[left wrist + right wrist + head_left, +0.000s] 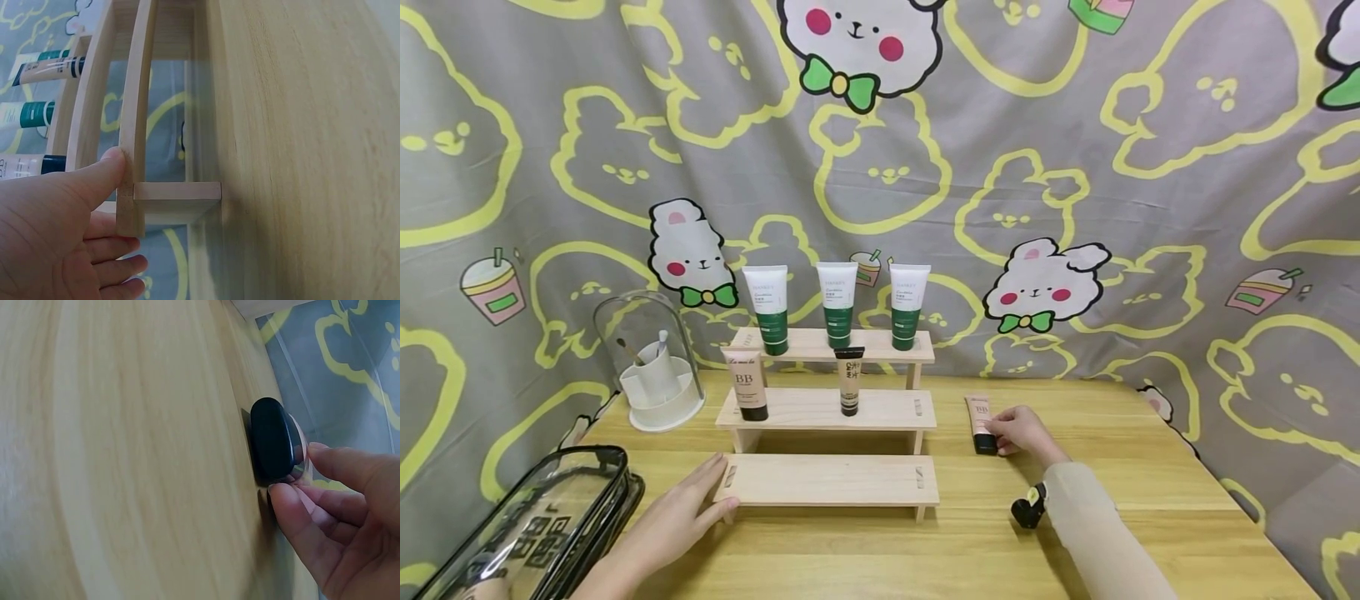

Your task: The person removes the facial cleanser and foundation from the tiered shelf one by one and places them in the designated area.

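Observation:
My left hand (681, 512) rests at the left end of the lowest tier of a wooden stepped stand (835, 481). In the left wrist view its thumb touches the board (132, 125), while the other fingers reach loosely past the board's end. At the right, a pink BB cream tube (979, 417) with a black cap lies on the table. My right hand (1021, 432) pinches it by its sides near the cap end. The right wrist view shows the black cap (272, 440) end-on, with thumb and forefinger beside it; most of the tube body is hidden there.
Another BB cream tube (745, 383) and a small black-topped tube (849, 383) stand on the middle tier. Three white-and-green tubes, one of them central (837, 304), stand on the top tier. A white brush holder (662, 392) and a clear pouch (535, 525) are at the left.

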`<state>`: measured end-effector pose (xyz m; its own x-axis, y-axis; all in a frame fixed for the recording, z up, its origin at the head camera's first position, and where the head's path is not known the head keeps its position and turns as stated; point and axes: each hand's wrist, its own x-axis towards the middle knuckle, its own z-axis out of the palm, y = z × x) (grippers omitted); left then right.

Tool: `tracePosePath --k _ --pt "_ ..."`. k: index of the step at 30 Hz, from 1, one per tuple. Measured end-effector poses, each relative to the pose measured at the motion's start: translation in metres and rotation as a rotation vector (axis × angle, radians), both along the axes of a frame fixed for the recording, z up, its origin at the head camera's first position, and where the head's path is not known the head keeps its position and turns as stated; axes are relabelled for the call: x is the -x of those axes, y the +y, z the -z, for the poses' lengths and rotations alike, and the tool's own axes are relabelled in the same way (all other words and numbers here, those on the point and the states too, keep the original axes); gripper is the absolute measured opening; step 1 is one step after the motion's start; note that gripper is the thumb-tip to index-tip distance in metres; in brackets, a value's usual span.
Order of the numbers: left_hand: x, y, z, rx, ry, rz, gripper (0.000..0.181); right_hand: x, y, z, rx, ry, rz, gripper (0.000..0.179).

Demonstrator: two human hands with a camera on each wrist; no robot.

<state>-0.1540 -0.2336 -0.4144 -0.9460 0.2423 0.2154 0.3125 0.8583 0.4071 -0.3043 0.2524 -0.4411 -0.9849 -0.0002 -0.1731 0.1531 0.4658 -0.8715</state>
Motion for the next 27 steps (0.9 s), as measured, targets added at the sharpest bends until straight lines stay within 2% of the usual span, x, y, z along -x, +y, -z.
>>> tracePosePath --k 12,17,22,27 --pt "0.0 0.0 0.0 0.005 0.004 -0.002 0.068 0.0 0.001 -0.003 0.005 -0.016 -0.008 0.026" --pt "0.0 0.0 -0.001 0.001 0.002 -0.003 0.068 0.0 0.003 -0.009 -0.012 0.016 -0.034 0.026" --pt "0.0 0.0 -0.001 -0.001 0.003 -0.001 0.067 -0.003 0.004 -0.031 -0.059 0.103 -0.061 0.035" --pt "0.0 0.0 -0.002 0.003 0.002 -0.001 0.068 -0.006 -0.003 -0.067 -0.026 0.261 -0.13 0.037"
